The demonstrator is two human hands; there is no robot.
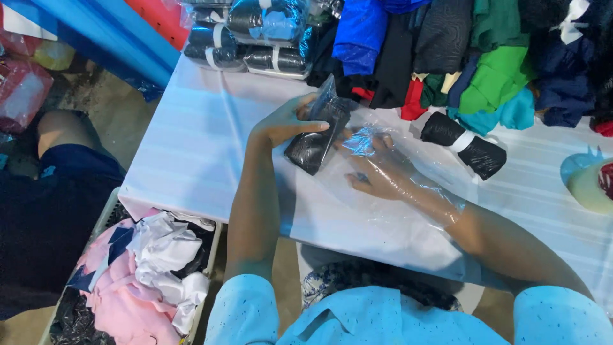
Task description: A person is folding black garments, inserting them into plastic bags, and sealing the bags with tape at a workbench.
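Observation:
My left hand grips a rolled black garment at the mouth of a clear plastic bag lying on the white table. My right hand is inside the bag, fingers spread, covered by the thin plastic up to the forearm. The roll lies tilted, partly within the bag's opening. A second rolled black garment with a white band lies to the right on the table, apart from both hands.
A heap of folded clothes in blue, green, black and red lines the far edge. Bagged black rolls are stacked at the back left. A bin of pink and white cloth stands at the lower left. Another person's knee is at the left.

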